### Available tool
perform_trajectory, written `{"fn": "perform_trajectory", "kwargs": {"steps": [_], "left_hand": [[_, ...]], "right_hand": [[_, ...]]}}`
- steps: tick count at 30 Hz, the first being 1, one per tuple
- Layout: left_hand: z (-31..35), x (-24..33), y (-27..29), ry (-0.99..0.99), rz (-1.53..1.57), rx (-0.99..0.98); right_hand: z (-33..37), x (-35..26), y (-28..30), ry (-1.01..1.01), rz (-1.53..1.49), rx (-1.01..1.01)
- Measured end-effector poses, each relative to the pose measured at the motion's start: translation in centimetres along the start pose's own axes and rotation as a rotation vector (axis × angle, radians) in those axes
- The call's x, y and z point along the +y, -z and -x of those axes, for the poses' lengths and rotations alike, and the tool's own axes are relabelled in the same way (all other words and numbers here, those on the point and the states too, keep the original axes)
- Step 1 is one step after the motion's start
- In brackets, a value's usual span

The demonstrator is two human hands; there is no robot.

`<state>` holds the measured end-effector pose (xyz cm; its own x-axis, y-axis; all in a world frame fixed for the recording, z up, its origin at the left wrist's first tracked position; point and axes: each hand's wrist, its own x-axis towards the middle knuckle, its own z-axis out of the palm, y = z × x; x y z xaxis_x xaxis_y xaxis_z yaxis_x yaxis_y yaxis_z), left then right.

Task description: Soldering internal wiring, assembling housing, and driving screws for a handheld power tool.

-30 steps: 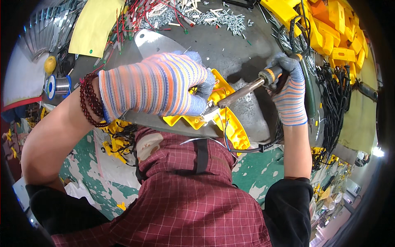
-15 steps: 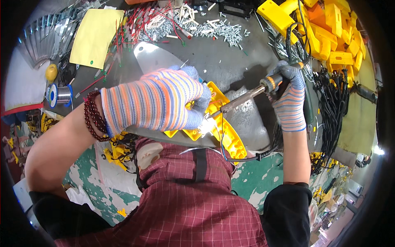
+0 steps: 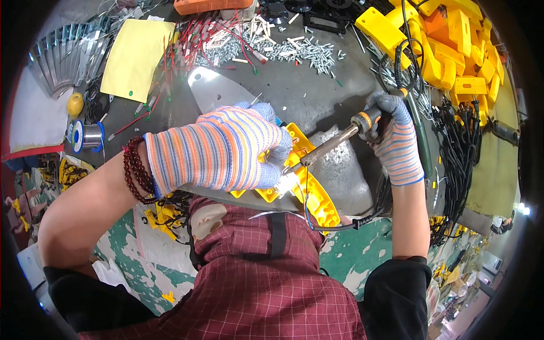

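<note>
Mid-frame, the left hand [image 3: 218, 148] in its striped knit glove is clamped down on the yellow moulded plastic housing [image 3: 309, 190] at the grey table's [image 3: 317, 90] near edge. Just right of it, the metal-barrelled soldering iron [image 3: 334, 141] is gripped tight by the gloved right hand [image 3: 394, 136], tip touching the housing beside the left fingertips. Risks, probably: glove gets scorched, plastic gets melted if the tip is held long, cord gets snagged.
</note>
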<state>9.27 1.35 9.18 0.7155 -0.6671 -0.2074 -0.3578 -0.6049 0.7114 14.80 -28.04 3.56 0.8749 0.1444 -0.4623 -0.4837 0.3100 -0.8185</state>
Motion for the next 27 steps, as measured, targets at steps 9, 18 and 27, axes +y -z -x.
{"fn": "perform_trajectory", "kwargs": {"steps": [9, 18, 27], "left_hand": [[0.01, -0.07, -0.03, -0.014, -0.002, -0.001], [-0.13, -0.24, -0.01, -0.030, 0.030, -0.002], [0.12, -0.16, -0.06, -0.040, 0.005, 0.037]], "right_hand": [[-0.06, 0.22, -0.33, 0.005, -0.008, 0.041], [-0.15, 0.12, 0.33, -0.008, 0.020, -0.024], [-0.05, 0.21, 0.21, 0.007, 0.018, -0.007]]}}
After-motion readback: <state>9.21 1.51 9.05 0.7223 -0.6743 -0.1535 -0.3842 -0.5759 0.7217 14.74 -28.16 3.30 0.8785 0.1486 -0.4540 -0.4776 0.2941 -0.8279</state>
